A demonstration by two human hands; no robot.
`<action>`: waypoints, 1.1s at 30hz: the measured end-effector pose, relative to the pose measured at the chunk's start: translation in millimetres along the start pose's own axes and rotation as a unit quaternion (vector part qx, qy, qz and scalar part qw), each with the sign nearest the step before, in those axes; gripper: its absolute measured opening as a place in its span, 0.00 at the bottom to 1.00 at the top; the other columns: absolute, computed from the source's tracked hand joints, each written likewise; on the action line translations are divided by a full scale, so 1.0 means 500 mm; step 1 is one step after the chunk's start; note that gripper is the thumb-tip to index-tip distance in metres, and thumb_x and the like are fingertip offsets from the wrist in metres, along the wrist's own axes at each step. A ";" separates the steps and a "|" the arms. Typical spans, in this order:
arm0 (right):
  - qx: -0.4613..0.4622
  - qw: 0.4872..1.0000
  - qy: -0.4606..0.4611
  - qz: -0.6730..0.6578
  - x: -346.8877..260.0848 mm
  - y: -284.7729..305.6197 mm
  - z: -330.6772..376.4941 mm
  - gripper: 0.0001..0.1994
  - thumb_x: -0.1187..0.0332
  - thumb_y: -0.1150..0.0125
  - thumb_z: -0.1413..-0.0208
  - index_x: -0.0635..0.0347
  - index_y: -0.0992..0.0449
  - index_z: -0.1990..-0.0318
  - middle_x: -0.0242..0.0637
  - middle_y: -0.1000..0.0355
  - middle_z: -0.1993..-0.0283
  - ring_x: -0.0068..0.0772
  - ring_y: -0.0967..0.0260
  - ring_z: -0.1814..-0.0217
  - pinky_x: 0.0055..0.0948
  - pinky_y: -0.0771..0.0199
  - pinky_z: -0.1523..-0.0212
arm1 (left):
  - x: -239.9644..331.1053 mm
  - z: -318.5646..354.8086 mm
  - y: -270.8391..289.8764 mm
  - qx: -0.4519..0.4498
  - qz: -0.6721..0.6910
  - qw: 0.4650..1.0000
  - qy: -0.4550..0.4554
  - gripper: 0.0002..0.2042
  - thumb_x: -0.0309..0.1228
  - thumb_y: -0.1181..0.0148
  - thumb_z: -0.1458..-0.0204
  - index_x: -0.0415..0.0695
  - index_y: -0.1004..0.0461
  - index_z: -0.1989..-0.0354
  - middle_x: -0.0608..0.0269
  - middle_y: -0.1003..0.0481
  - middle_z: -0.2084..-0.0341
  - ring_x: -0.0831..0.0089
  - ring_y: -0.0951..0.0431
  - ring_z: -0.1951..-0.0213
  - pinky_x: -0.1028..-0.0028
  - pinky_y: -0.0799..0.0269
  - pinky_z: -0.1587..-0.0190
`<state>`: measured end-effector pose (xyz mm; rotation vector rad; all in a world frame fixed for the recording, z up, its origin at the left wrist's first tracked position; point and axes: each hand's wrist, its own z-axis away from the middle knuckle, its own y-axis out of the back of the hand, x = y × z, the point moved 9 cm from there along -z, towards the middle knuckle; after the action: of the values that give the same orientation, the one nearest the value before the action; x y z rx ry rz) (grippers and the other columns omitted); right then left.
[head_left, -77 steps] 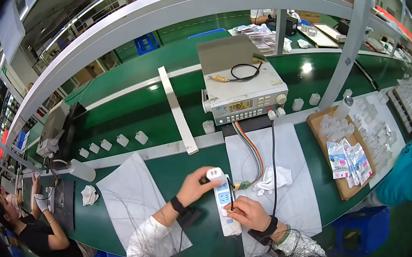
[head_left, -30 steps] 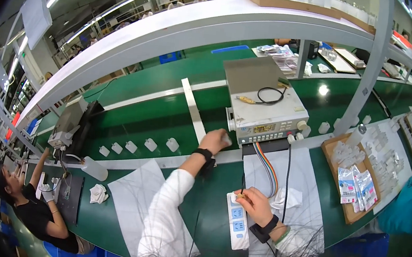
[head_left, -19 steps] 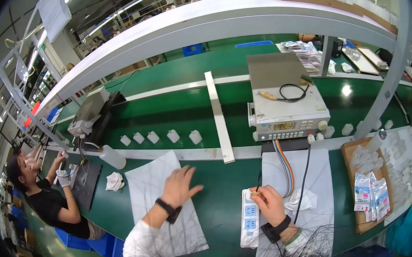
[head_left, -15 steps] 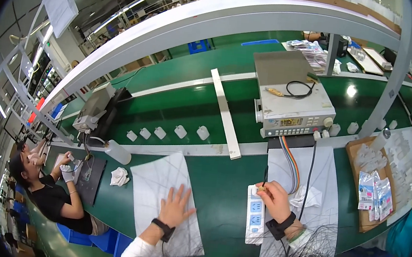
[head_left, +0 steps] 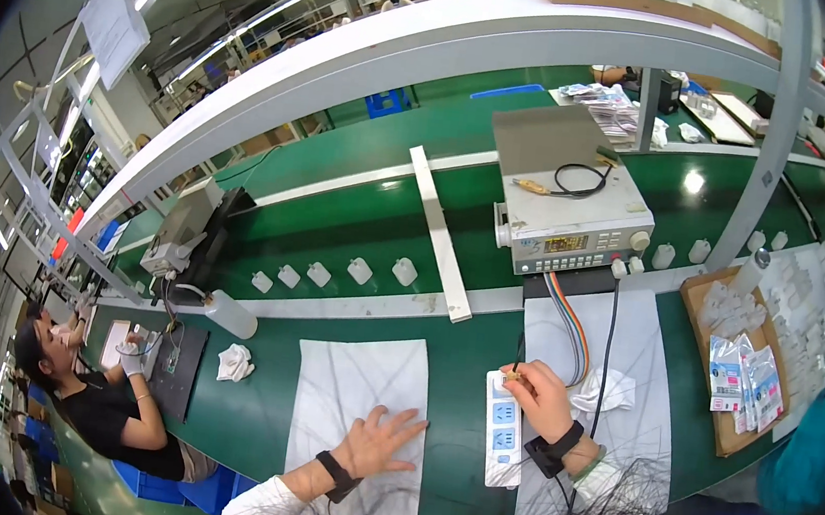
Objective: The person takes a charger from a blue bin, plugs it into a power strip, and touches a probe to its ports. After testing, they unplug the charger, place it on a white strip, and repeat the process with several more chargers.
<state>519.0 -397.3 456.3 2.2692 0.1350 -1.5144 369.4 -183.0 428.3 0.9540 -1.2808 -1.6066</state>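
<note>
My left hand (head_left: 376,445) lies with fingers spread on a white sheet (head_left: 350,372) and holds nothing. To the right, my right hand (head_left: 540,402) is closed in a pinch on a small brass-coloured connector (head_left: 513,375). A thin black cable (head_left: 522,345) runs up from it towards the bench instrument. The fingers partly hide the connector. Just below it is a white power strip (head_left: 502,458) with blue socket faces. A second white sheet (head_left: 646,383) lies under my right forearm.
A grey bench instrument (head_left: 577,225) with rainbow wires stands behind my right hand. White adapters (head_left: 360,271) line the back ledge. A cardboard tray (head_left: 720,390) of packets is at right. A bottle (head_left: 231,314) and crumpled cloth (head_left: 235,363) sit at left, near a co-worker (head_left: 129,419).
The left sheet has slid right and turned straighter, with my left hand moving right on it. My right hand keeps its pinch by the power strip. Another person's hand appears at far right.
</note>
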 end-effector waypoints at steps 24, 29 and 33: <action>-0.018 1.000 0.002 -0.012 0.015 0.003 0.002 0.11 0.71 0.37 0.46 0.61 0.23 0.55 0.35 0.32 0.68 0.24 0.32 0.72 0.22 0.31 0.69 | -0.236 -0.173 0.072 0.057 0.216 0.975 -0.009 0.23 0.34 0.38 0.51 0.47 0.30 0.44 0.52 0.32 0.45 0.53 0.34 0.43 0.61 0.37 0.42; -0.015 0.999 0.011 -0.028 0.004 0.005 0.000 0.11 0.72 0.37 0.46 0.61 0.22 0.55 0.34 0.33 0.69 0.23 0.34 0.73 0.21 0.33 0.70 | -0.102 -0.020 0.037 0.037 0.182 0.982 -0.041 0.27 0.39 0.36 0.56 0.53 0.30 0.44 0.52 0.36 0.42 0.49 0.34 0.44 0.57 0.34 0.43; -0.025 0.999 0.016 -0.018 -0.004 -0.009 -0.001 0.11 0.72 0.37 0.46 0.61 0.22 0.55 0.33 0.34 0.69 0.21 0.36 0.74 0.20 0.34 0.71 | -0.059 0.065 -0.007 -0.038 0.177 0.983 -0.013 0.35 0.47 0.31 0.62 0.58 0.33 0.41 0.56 0.38 0.40 0.47 0.35 0.45 0.53 0.34 0.45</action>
<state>517.0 -392.5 457.0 2.2642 0.2220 -1.4762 349.0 -144.0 432.6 0.6181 -1.3135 -1.3806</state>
